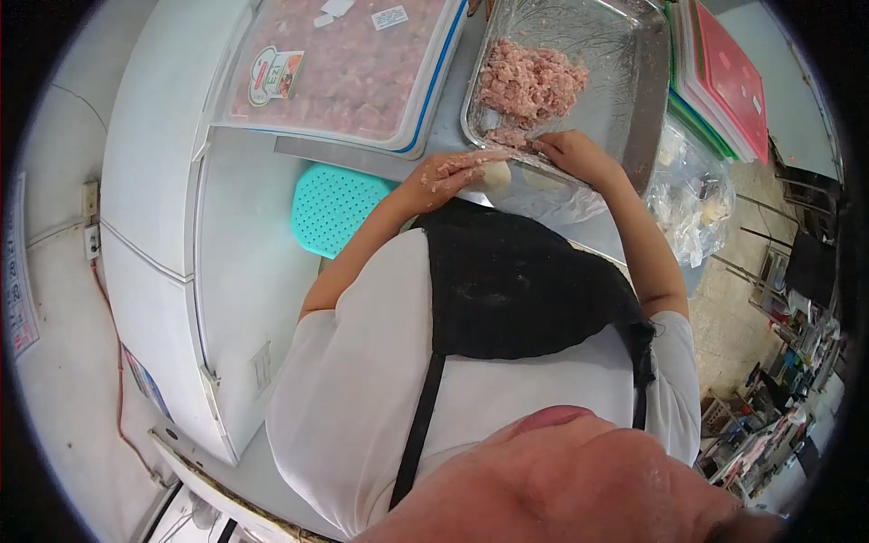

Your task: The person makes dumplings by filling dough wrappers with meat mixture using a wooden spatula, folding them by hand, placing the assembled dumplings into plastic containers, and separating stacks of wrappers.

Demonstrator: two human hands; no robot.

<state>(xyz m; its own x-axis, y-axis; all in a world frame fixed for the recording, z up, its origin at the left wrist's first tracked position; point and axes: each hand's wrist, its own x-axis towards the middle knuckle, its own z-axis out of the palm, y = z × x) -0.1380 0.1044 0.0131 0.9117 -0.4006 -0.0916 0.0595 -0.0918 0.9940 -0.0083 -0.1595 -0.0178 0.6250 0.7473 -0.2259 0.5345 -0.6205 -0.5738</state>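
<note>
Minced meat (534, 80): in the metal tray (625, 86), ahead and left of my right hand (577, 156) — the nearer one.
Right hand: fingertips at the meat's near edge — pinching or not, I can't tell.
Left hand (451, 177): holding a pale lump (494, 178).

The tray (625, 100) is silvery grey, its bottom crossed by thin darker streaks. The mince (534, 81) in the tray is pale pink, flecked with white. Just below the tray, a lump (493, 177) is plain cream. Left of the tray, a tub (335, 54) shows pink, with a bright blue line along its edge; to the tray's lower left, a panel (330, 210) is turquoise, patterned with rows of dark dots. Right of the tray, the boards (735, 77) are green, white and coral-red.
</note>
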